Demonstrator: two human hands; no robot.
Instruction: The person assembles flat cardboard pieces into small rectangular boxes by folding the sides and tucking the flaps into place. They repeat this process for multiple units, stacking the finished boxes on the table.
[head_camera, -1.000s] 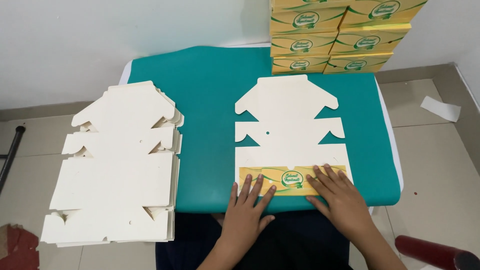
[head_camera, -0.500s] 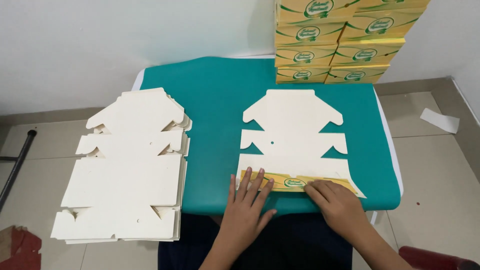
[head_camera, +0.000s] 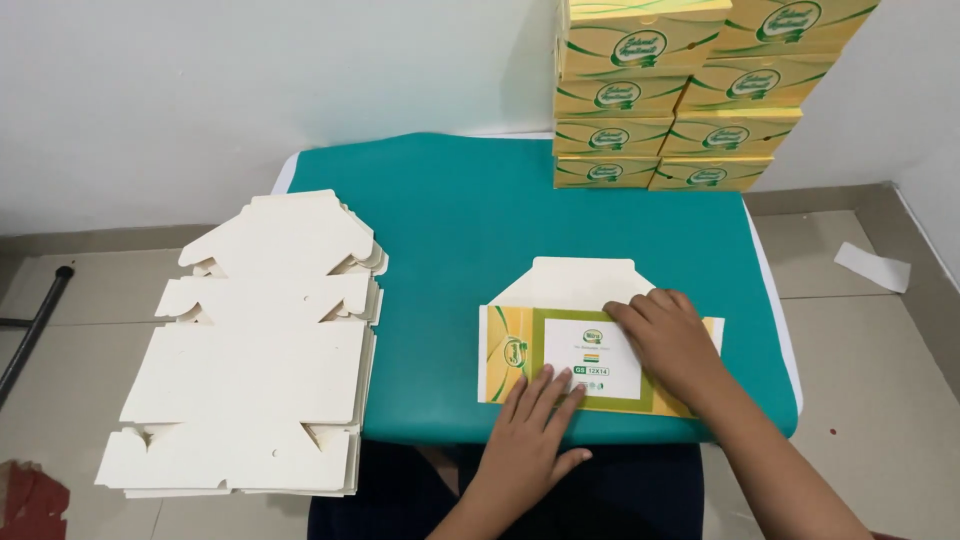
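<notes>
A flat cardboard box blank (head_camera: 565, 300) lies on the teal table (head_camera: 480, 220), folded over so its yellow and green printed side with a white label faces up. My left hand (head_camera: 530, 440) lies flat with fingers spread on the blank's near edge. My right hand (head_camera: 672, 340) presses palm down on the right part of the printed panel. A plain cream flap of the blank sticks out beyond the fold, toward the far side.
A stack of several unfolded cream blanks (head_camera: 250, 350) lies left of me, overhanging the table's left edge. Finished yellow and green boxes (head_camera: 680, 100) are stacked at the table's far right against the wall. A paper scrap (head_camera: 872, 266) lies on the tiled floor.
The blank lay spread out with its cream side up and only a printed strip turned over; now it is folded over with the printed panel up. Both hands moved onto that panel.
</notes>
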